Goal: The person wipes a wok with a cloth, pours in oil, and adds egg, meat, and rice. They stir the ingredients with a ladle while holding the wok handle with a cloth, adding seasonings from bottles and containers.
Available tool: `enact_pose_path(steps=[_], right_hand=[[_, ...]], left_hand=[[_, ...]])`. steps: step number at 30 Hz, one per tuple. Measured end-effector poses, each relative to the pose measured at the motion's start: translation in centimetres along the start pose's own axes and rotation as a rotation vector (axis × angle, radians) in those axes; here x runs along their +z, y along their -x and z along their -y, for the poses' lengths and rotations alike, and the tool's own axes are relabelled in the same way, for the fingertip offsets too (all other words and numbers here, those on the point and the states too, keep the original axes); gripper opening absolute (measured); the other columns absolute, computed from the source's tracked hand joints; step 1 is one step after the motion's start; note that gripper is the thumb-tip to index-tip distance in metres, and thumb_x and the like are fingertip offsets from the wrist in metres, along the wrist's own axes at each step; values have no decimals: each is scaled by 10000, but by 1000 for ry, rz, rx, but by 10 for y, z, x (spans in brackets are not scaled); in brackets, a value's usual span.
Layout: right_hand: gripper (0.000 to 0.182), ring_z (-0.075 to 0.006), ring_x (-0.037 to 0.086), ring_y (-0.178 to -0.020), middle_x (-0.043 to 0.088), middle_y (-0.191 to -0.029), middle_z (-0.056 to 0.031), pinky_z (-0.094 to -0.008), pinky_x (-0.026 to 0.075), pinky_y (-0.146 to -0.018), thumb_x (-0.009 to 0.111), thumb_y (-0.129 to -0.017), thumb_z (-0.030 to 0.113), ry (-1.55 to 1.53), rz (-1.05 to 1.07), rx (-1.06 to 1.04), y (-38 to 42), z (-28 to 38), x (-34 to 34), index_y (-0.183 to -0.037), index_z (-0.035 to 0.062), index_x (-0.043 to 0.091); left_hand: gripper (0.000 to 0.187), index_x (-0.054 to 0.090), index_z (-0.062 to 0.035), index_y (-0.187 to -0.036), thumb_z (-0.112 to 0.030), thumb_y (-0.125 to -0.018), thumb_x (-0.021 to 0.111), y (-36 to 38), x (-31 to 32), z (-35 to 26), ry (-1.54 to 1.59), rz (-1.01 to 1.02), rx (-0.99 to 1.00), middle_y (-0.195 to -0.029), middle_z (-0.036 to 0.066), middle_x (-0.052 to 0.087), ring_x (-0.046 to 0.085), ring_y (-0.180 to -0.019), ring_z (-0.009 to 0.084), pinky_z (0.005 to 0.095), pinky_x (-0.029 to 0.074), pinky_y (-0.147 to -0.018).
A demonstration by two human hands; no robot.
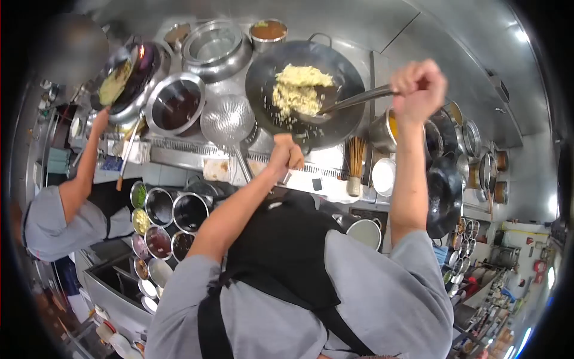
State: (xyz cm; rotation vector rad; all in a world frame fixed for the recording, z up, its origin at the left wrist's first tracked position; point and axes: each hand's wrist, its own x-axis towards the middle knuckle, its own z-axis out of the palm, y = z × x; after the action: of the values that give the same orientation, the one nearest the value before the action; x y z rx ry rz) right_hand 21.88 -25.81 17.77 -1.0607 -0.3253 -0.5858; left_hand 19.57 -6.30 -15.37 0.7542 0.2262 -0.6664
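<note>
A large dark wok (263, 78) sits on the range in front of me, with yellow egg-coated fried rice (297, 90) heaped in it and loose grains scattered on its near side. My left hand (287, 153) is closed at the wok's near rim, where its fingers hide the handle. Raised to the right of the wok, my right hand (420, 90) is wrapped around the end of a long metal ladle (365, 96). The ladle slants down into the wok, its head against the rice and partly hidden.
Left of the wok lie a perforated skimmer (228, 119) and a pot of dark liquid (175, 104). A bamboo brush (356, 158) and white bowl (384, 176) stand at right. Ingredient tins (159, 206) are below left. A co-worker's hand (101, 117) holds another wok (113, 84).
</note>
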Motion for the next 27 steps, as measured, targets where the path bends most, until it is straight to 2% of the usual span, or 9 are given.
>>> enact_pose_path(steps=[1,2,3,4,7,10,12,20,27], right_hand=[[354,-110,246,-401,315,-482,-14,-267,240,-397,403,-919,270,93,50,-30,-3,20,6,-620,82,417],[408,-111,238,-394,310,-469,-12,-271,240,-401,385,-927,347,182,102,-63,-7,46,16,-616,86,424],[432,-108,220,-394,289,-453,-2,-288,231,-409,386,-893,387,163,140,-162,-10,82,37,-573,97,391],[460,-105,202,-393,269,-437,8,-306,222,-417,387,-860,427,144,175,-240,-10,99,46,-530,108,358],[544,-116,257,-387,340,-453,-13,-307,258,-399,337,-884,546,125,270,-390,3,91,18,-601,96,454],[281,-195,453,-430,425,-483,-66,-343,402,-437,461,-830,223,59,-80,-463,49,-46,-7,-639,19,495],[259,-155,373,-432,408,-489,-64,-305,341,-431,445,-819,175,62,126,-167,51,-116,-46,-622,8,446],[211,-131,347,-425,422,-522,-61,-271,290,-431,466,-795,144,105,72,-403,52,-99,-14,-637,6,451],[223,-114,320,-411,389,-499,-46,-281,286,-407,473,-803,139,66,115,-212,7,-77,-29,-624,22,411]], left_hand=[[243,400,-98,-621,-43,-857,384,-23,-20,2,33,271,47,-527,112,434,389,-395,224,374,343,-377],[237,380,-116,-652,19,-847,377,-27,0,-9,123,-38,-74,-559,95,452,377,-396,209,385,328,-363],[200,501,-66,-718,-124,-896,430,-57,-29,3,61,180,-25,-707,91,551,564,-612,216,402,447,-499],[28,527,-90,-864,-115,-874,517,-76,-17,9,-85,-166,85,-710,58,552,533,-553,177,382,433,-466],[156,567,-57,-953,-174,-855,600,-47,17,-27,-171,-294,-61,-779,57,592,606,-667,177,356,497,-557],[208,565,-27,-990,-166,-848,628,-20,14,-40,-154,-210,-205,-847,71,617,634,-738,190,351,532,-613],[268,555,-2,-1021,-182,-846,646,1,5,-40,-147,-126,-267,-895,98,630,647,-779,214,357,544,-642],[344,513,71,-1101,-150,-838,522,114,-17,-65,-342,-16,-303,-919,171,648,664,-770,257,372,560,-694],[353,525,59,-1113,-153,-831,533,151,-18,-74,-379,-239,-244,-903,150,651,666,-803,250,358,550,-732]])
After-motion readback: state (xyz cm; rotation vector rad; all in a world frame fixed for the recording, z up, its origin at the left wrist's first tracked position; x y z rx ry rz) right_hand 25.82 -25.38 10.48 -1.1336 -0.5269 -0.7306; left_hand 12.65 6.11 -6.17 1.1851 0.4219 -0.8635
